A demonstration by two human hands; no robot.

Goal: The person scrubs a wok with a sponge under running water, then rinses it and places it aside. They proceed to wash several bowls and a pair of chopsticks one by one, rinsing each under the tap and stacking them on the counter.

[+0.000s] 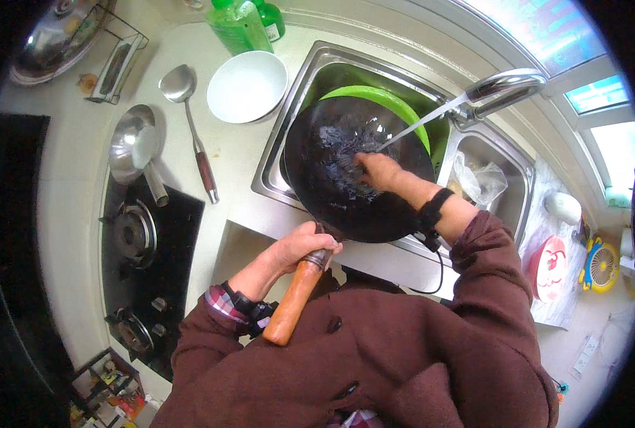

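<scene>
My left hand (309,246) grips the metal neck of a wok (317,176), just above its wooden handle (294,302). The dark wok rests over the left sink basin, partly covering a green plastic basin (398,101). Water runs from the faucet (505,85) into the wok, where it ripples. My right hand (376,170) is inside the wok, fingers bent down at the water beside the stream. Its fingertips are hidden, so I cannot tell whether it holds anything.
A white bowl (248,86), a metal spatula (200,155) and a metal ladle or pan (131,144) lie left of the sink (274,144). Green bottles (240,27) stand behind. A gas stove (151,257) is at left. The right basin holds a plastic bag (483,182); a red-rimmed bowl (550,270) is farther right.
</scene>
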